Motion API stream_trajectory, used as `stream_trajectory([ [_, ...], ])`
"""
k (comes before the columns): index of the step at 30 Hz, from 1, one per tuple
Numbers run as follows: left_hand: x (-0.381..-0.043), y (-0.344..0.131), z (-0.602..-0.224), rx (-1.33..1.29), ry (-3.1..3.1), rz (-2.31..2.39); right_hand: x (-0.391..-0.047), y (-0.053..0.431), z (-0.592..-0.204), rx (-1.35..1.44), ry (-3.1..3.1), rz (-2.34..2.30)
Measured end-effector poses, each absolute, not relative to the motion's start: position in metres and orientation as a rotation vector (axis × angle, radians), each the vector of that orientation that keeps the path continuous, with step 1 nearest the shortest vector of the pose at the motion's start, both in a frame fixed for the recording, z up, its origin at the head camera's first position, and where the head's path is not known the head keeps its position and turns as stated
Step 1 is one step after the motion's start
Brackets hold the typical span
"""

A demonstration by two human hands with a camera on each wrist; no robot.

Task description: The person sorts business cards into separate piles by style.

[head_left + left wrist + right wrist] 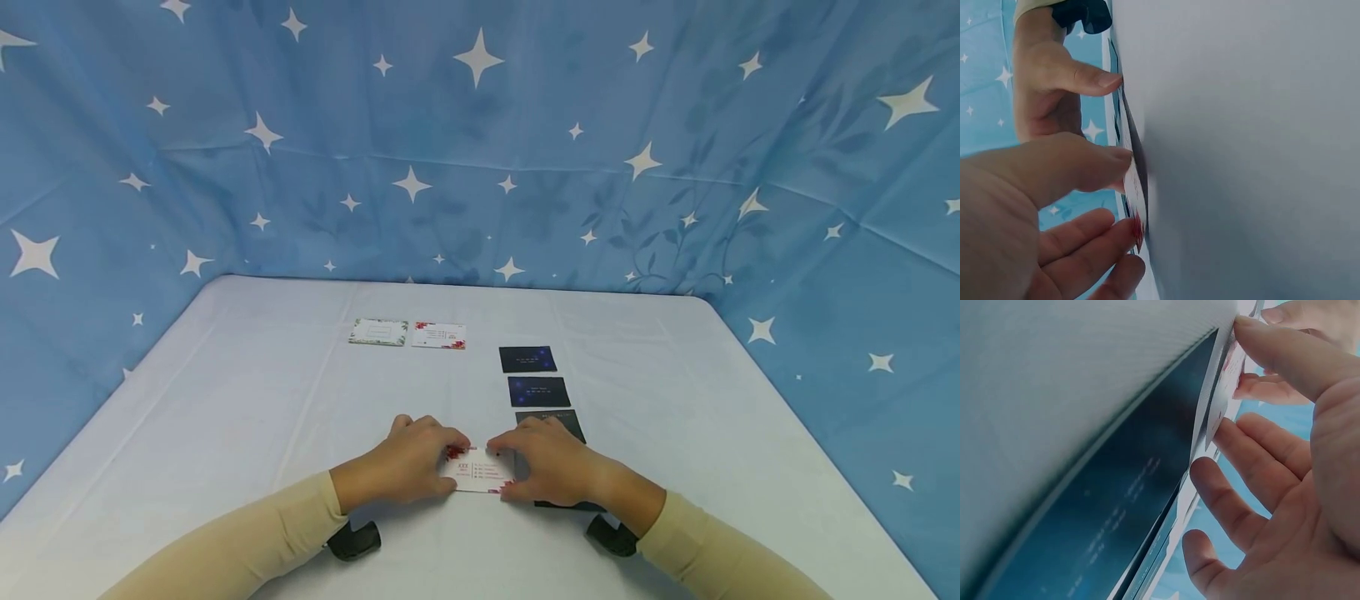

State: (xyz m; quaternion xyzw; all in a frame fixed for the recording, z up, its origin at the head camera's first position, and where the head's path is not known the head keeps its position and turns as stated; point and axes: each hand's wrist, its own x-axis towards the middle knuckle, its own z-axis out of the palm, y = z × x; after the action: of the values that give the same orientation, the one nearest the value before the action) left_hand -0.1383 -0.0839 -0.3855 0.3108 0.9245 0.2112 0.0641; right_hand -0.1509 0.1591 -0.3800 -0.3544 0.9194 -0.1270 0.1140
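Note:
Between my two hands is a white business card [483, 473] with red flowers at its corners and red print. My left hand [408, 462] pinches its left end, thumb at the near edge and fingertips at the far edge. The right end is pinched the same way by my right hand [555, 462]. In the left wrist view the card [1137, 197] stands slightly tilted over the tabletop, with a shadow under it. Beneath and beside the right hand lie dark cards, one showing its far part [551, 415], another only its near edge [573, 506].
Farther back, two dark blue cards [528, 359] continue the column on the right. To the left at the back, a white card with green leaves [378, 332] lies beside a white card with red flowers [438, 336]. A white cloth [247, 400] covers the table; a blue starry curtain [450, 225] hangs behind.

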Motion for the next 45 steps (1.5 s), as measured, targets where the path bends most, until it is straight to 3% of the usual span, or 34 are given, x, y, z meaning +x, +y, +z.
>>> stream_trajectory([
  [18, -0.163, -0.099, -0.38, 0.691, 2.863, 0.793, -0.17, 0.148, -0.37, -0.835, 2.807, -0.598],
  [26, -0.209, -0.112, -0.371, 0.605, 2.898, 0.794, -0.218, 0.133, -0.365, -0.85, 2.878, -0.612],
  [34, -0.261, -0.118, -0.368, 0.562, 2.911, 0.685, -0.267, 0.113, -0.368, -0.695, 2.93, -0.514],
  [45, -0.306, -0.127, -0.374, 0.478, 2.896, 0.596, -0.314, 0.083, -0.377, -0.548, 2.903, -0.454],
])
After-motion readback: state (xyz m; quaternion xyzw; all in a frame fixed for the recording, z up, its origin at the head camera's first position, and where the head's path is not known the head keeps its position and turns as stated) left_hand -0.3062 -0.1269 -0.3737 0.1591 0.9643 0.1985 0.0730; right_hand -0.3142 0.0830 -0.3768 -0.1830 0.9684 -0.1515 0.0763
